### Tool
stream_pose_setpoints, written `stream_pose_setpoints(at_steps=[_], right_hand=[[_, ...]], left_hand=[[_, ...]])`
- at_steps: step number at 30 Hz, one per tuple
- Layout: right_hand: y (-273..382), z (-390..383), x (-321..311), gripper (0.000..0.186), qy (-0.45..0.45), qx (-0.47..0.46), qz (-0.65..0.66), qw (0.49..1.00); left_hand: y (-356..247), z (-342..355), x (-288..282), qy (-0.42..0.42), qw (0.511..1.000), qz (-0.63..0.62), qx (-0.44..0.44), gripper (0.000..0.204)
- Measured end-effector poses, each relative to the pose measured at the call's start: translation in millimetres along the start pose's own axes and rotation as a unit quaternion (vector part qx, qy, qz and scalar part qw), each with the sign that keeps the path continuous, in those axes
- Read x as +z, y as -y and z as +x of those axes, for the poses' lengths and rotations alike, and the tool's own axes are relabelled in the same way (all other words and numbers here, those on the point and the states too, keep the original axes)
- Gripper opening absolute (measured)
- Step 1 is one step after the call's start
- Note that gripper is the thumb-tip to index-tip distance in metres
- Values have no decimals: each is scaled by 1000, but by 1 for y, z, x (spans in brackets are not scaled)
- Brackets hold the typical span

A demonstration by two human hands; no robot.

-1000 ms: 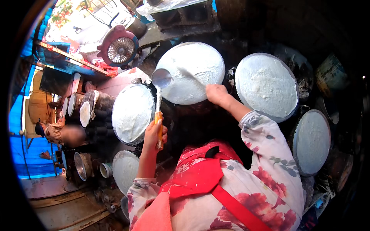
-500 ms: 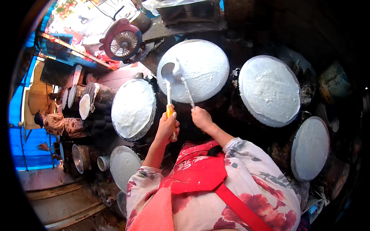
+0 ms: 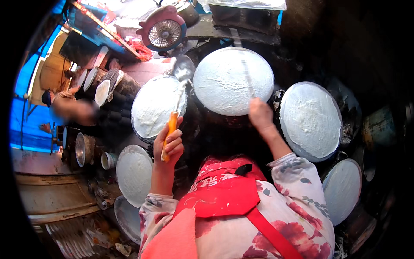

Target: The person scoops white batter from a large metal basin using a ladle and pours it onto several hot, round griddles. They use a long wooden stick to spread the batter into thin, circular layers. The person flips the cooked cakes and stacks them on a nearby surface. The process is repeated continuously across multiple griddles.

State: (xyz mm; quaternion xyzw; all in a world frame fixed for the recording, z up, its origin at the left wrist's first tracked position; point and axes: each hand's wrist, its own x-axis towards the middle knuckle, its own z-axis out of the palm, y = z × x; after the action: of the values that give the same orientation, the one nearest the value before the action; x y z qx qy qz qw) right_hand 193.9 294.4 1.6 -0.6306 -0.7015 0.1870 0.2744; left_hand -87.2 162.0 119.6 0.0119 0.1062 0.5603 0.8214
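An orange-handled metal ladle (image 3: 174, 110) is being grasped at its handle by the left hand (image 3: 169, 144), fingers clenched around it; its bowl is lying beyond the grip, over the round white batter-coated pan (image 3: 156, 105). A thin stick (image 3: 246, 77) is being gripped by the right hand (image 3: 260, 114), reaching ahead across the larger round white batter disc (image 3: 224, 82).

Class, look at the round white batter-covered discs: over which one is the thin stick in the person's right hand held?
The top-centre round white disc: the thin stick from the right hand crosses it alone; the others have no stick over them.
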Motion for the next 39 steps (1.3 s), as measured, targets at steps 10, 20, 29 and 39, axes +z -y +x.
stream_pose_setpoints(at_steps=[10,20,29,39], right_hand=[[1,-38,19,19,195,-112,-124,966],[3,-80,35,27,190,-124,-87,970],[94,-80,74,18,221,-188,-76,954],[254,-27,243,4,199,-561,-126,793]], left_hand=[[-30,-57,24,-104,984,76,121,44],[-82,-175,14,-216,931,102,276,38],[-84,-285,-30,-289,877,57,380,37],[-70,-384,-60,-330,839,3,433,37]])
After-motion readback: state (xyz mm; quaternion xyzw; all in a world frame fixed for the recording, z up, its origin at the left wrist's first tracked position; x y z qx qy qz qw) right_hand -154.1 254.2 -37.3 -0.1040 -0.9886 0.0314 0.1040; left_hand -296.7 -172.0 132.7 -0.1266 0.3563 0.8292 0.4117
